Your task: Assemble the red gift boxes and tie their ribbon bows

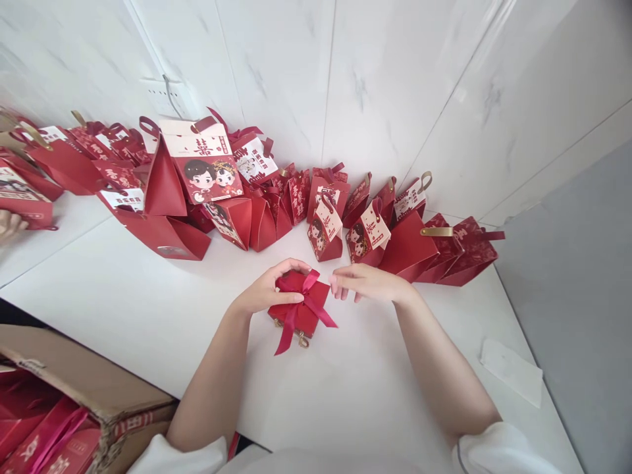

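Observation:
A small red gift box (320, 289) sits on the white table (355, 388) in front of me. A dark pink ribbon (286, 336) is tied in a bow on its top, with the tails hanging over the sides. Gold-coloured metal fittings (303, 341) show at its near edge. My left hand (271, 288) grips the box from the left, its thumb lying across the top beside the bow and its fingers around the far side. To the right of the box, my right hand (365, 283) hovers with loosely bent fingers, holding nothing and close to the box's corner.
Red and cream gift boxes (210, 164) with handles line the marble-patterned wall (395, 79). A cardboard carton (89, 372) of red boxes stands at lower left. Another person's hand (10, 226) touches a box at far left. White paper (512, 372) lies at right.

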The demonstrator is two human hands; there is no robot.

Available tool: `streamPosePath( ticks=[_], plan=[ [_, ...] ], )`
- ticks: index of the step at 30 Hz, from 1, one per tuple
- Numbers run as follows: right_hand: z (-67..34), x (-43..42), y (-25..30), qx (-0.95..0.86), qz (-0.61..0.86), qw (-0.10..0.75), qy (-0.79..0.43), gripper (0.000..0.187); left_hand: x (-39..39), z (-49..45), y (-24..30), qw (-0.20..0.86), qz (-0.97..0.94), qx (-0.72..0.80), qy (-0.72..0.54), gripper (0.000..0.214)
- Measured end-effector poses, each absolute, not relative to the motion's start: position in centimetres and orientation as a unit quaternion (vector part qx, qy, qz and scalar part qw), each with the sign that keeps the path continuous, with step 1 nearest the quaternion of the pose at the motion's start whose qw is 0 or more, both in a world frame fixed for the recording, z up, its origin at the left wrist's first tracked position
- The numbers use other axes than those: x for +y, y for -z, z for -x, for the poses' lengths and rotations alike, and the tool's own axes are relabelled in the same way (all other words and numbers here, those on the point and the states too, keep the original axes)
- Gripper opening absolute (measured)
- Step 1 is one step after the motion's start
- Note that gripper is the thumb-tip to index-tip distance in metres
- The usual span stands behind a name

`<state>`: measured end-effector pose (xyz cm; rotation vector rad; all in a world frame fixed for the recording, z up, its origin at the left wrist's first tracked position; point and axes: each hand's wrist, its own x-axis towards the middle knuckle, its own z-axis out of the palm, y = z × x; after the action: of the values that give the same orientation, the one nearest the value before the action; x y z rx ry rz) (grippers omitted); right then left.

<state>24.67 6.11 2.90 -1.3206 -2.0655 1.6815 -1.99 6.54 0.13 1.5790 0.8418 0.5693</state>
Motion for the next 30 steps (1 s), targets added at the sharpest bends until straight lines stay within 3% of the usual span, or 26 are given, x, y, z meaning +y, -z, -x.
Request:
streamPosePath(
  ticks=[5, 11, 15, 19, 25, 28, 30],
  plan=[
    [-23.1, 6.5, -1.3, -0.667, 0.465, 0.219, -0.539, 0.055, 7.1, 3.5, -0.2, 0.492, -0.684, 0.44, -0.311, 0.026],
    [-20.7, 6.8, 1.4, -0.664, 0.388, 0.277, -0.577, 0.052, 7.0, 5.2, -1.2, 0.556, -0.684, 0.434, -0.184, 0.04],
    [-20.4, 6.8, 1.9, -0.65, 0.343, 0.312, -0.602, 0.051, 6.7, 4.3, -1.2, 0.582, -0.668, 0.425, -0.187, 0.041],
    [-21.1, 7.0, 1.5, -0.645, 0.336, 0.308, -0.613, 0.051, 6.5, 2.9, -0.9, 0.58, -0.644, 0.435, -0.243, 0.037],
    [-22.6, 7.1, 0.7, -0.672, 0.318, 0.184, -0.643, 0.053, 6.0, 0.7, -0.1, 0.528, -0.637, 0.462, -0.319, 0.038],
    [-23.0, 7.2, 0.3, -0.676, 0.319, 0.215, -0.629, 0.051, 6.0, 0.0, 0.0, 0.477, -0.617, 0.483, -0.398, 0.033],
    [-23.3, 7.2, 0.0, -0.674, 0.329, 0.231, -0.62, 0.049, 6.0, -0.1, -0.2, 0.488, -0.614, 0.486, -0.384, 0.029]
  ],
)
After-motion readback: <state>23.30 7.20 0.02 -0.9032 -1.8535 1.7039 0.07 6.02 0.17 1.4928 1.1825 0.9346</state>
